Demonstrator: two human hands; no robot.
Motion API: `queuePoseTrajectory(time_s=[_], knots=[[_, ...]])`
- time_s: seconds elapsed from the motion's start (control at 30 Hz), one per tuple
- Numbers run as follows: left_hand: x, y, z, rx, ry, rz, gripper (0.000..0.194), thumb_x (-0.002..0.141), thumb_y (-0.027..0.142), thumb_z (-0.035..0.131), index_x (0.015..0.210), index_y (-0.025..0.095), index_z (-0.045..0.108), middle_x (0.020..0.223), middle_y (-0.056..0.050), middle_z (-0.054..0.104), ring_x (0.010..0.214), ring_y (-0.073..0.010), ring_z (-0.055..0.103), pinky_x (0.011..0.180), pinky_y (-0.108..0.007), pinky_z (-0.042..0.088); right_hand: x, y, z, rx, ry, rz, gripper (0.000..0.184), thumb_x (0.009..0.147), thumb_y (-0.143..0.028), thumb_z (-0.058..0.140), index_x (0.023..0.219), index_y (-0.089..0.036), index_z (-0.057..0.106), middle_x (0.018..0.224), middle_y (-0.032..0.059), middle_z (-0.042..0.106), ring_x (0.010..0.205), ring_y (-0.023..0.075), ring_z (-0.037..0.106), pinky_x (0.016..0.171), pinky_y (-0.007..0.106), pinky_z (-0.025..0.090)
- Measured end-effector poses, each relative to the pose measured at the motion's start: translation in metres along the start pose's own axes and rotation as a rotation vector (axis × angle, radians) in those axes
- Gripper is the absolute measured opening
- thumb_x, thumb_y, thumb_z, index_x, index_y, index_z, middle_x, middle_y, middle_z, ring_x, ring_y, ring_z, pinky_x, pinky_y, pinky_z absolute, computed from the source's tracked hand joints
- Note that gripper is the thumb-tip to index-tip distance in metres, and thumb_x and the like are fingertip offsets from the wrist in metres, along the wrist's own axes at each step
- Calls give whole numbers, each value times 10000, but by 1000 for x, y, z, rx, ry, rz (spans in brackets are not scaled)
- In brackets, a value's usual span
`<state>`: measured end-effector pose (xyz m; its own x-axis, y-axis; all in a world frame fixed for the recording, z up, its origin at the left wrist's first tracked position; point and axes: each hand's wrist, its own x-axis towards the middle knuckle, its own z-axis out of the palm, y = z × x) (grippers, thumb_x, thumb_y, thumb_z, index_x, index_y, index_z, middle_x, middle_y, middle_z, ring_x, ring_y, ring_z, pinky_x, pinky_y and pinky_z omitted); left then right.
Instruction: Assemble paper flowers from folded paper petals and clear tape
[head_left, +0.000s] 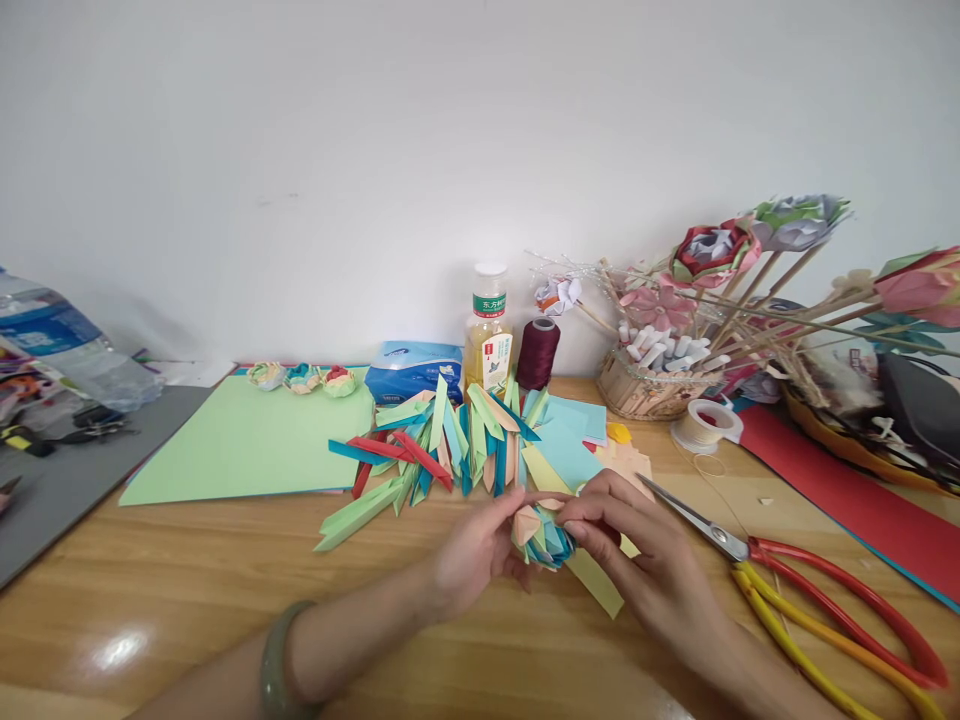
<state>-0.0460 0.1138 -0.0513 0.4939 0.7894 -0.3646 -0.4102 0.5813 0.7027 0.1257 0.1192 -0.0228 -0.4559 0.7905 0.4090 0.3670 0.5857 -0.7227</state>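
Note:
A folded paper flower (546,540) in blue, green and peach is held just above the table's front part. My left hand (480,548) is wrapped around its left side, with a bangle on the wrist. From the right, my right hand (637,545) pinches the flower's upper right edge between thumb and fingers. Behind both hands lies a heap of folded paper strips (439,440) in green, blue, red and peach. A pale yellow paper strip (596,588) lies on the table beneath my right hand.
Large scissors (739,555) lie open at the right, near a thread spool (705,425). Green paper sheets (247,440) with small paper flowers (304,378) are at left. Along the wall stand a tissue pack (415,372), glue bottle (491,330), maroon thread cone (538,352) and basket (649,392).

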Motion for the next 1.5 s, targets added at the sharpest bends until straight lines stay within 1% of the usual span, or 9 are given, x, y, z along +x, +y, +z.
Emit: queuePoseTrajectory(time_s=[0.2, 0.3, 0.43, 0.57, 0.77, 0.83, 0.97, 1.27, 1.5], knots=[[-2, 0, 2, 25, 1, 41, 497, 633, 501, 713, 1005, 175, 675, 615, 10, 514, 606, -109, 486, 578, -240, 442, -1, 3, 3, -14, -67, 14, 190, 923, -186, 405, 823, -229, 560, 765, 22, 514, 686, 154, 519, 614, 264, 414], [-4, 3, 4, 31, 45, 111, 468, 648, 421, 735, 1052, 196, 663, 571, 35, 473, 602, -94, 477, 654, -258, 450, -1, 1, 0, -19, 5, 38, 135, 909, -226, 449, 869, -234, 578, 767, 23, 524, 695, 163, 517, 619, 274, 415], [-5, 7, 7, 32, 82, 208, 466, 691, 307, 721, 1141, 265, 609, 897, -19, 591, 730, -106, 525, 757, -297, 459, 2, -3, -4, -29, 82, 165, 192, 888, -292, 478, 748, -217, 585, 686, 8, 512, 638, 161, 487, 583, 276, 404], [-3, 5, 5, 60, 77, 312, 533, 618, 204, 771, 1118, 287, 607, 1182, -34, 532, 987, -180, 505, 792, -288, 449, 3, -3, -3, 0, 46, 206, 190, 870, -285, 496, 731, -209, 600, 666, 1, 515, 607, 148, 488, 515, 251, 393], [1, -1, 2, 188, 100, 377, 657, 559, 193, 805, 1165, 253, 559, 731, 35, 506, 700, -104, 489, 736, -273, 454, -1, 0, 1, -134, 113, 29, 57, 827, -171, 550, 865, -206, 577, 708, -6, 507, 596, 130, 487, 520, 243, 412], [0, -2, 3, 235, 100, 405, 632, 569, 216, 802, 1152, 249, 562, 764, 32, 491, 651, -84, 473, 730, -275, 464, -3, 0, 2, -186, 118, -47, 101, 824, -134, 547, 895, -204, 567, 737, 5, 528, 621, 132, 506, 543, 248, 431], [-4, -3, 5, 406, 148, 574, 460, 637, 217, 756, 1066, 253, 595, 1043, -30, 475, 905, -156, 520, 814, -290, 461, -5, 1, 5, -295, 136, -186, 145, 817, -116, 556, 939, -194, 563, 794, 35, 579, 708, 153, 573, 598, 262, 471], [-3, -10, 2, 608, 196, 643, 476, 686, 178, 714, 1108, 301, 531, 1073, -23, 420, 911, -154, 509, 821, -295, 458, -13, 8, 8, -533, 200, -339, 151, 812, -110, 588, 942, -187, 599, 739, 43, 634, 630, 150, 583, 546, 262, 463], [-10, -3, 4, 451, 5, 625, 404, 804, 222, 586, 1183, 345, 520, 1158, -33, 367, 1027, -174, 475, 837, -279, 473, -5, -2, 3, -143, 148, -102, 126, 824, -104, 546, 882, -202, 598, 745, 20, 602, 647, 130, 565, 566, 234, 475]])
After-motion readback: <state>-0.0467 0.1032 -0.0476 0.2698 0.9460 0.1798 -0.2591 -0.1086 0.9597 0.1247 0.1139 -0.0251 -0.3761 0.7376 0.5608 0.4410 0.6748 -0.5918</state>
